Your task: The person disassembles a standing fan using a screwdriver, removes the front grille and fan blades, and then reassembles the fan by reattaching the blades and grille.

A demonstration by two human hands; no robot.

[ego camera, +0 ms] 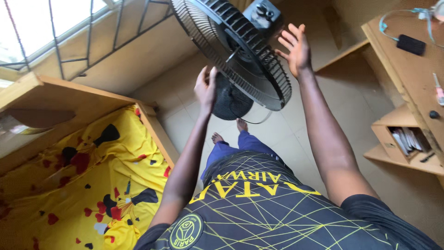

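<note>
A black standing fan (240, 51) with a round wire grille rises in front of me, its head tilted toward the window. My left hand (206, 88) rests against the lower edge of the grille, fingers curled on the wires. My right hand (295, 48) is raised beside the grille's right rim with fingers spread, holding nothing and just off the wires. The fan's round base (230, 103) stands on the tiled floor near my bare feet (229, 131).
A bed with a yellow patterned sheet (78, 185) and wooden frame (157, 132) lies at left under a barred window (55, 28). A wooden desk (409, 69) with a black case and cable stands at right, with a shelf of papers (404, 141) below.
</note>
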